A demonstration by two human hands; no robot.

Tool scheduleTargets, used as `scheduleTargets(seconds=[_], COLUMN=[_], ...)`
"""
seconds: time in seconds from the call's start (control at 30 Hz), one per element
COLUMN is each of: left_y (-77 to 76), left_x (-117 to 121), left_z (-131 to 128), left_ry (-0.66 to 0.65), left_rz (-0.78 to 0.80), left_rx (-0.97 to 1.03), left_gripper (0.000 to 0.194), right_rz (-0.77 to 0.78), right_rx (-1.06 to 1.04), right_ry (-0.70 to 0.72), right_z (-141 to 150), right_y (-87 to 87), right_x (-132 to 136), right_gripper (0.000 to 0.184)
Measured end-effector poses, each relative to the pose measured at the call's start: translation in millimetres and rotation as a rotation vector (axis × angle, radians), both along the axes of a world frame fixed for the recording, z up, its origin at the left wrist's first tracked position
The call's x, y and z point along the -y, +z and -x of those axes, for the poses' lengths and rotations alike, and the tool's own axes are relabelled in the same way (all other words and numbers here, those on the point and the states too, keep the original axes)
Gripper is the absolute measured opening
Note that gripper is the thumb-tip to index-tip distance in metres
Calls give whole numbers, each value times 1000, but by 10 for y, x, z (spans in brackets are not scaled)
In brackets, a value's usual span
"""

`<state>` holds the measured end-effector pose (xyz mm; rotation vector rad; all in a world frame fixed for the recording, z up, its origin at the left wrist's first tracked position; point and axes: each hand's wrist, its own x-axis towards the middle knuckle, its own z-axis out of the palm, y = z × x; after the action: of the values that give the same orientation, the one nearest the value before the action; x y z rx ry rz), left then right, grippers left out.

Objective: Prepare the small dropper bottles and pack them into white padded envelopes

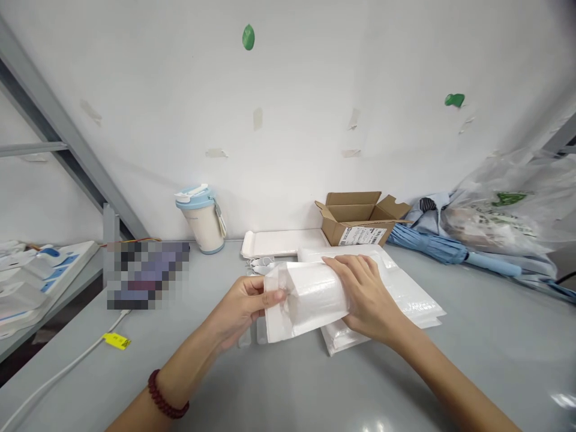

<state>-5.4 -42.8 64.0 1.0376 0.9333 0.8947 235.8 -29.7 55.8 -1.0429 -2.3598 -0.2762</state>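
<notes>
A white translucent packing bag (317, 294) is held up between my two hands above the table. My left hand (252, 303) pinches its left edge, thumb on the near face. My right hand (362, 288) is wrapped round its right end, with the fingers over the top. Something bulges inside the bag, but I cannot make out what. Behind and below my right hand lies a stack of similar white bags (409, 294). Partly hidden behind my left hand are small white items (261, 264) and narrow clear pieces (261, 331) on the table.
At the back stand a white tray (288, 242), an open cardboard box (360, 219) and a cream cup with a blue lid (202, 219). A blue umbrella (432, 245) and plastic bags (504, 210) lie right. A white cable (67, 369) runs left, near a pixelated area.
</notes>
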Motion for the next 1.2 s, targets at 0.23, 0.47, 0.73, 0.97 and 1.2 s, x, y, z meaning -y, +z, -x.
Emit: scheduleTargets(seconds=[0.23,0.47,0.73,0.97,1.2], left_y=[-23,-50,49,-151,-203], left_x=[140,66,-135,-109,-101], left_z=[-268,-180,246,210,183], left_ry=[110,261,224,28,11], left_rz=[-112,-160,-386,-389,-409], left_rx=[-243,-313,-765,-1067,-1118], left_gripper=[22,21,20,23,24], right_rz=[-83,-154,-219,-249,-288], right_rx=[48,49,-171,-217,-229], right_ry=[102,-20,-156,-205,-184], right_z=[113,5,-279,-336,-416], right_y=[-54,-101,-20,-49,-15], right_x=[61,-48,-218,-285,-296], right_gripper=[64,64,67,62,63])
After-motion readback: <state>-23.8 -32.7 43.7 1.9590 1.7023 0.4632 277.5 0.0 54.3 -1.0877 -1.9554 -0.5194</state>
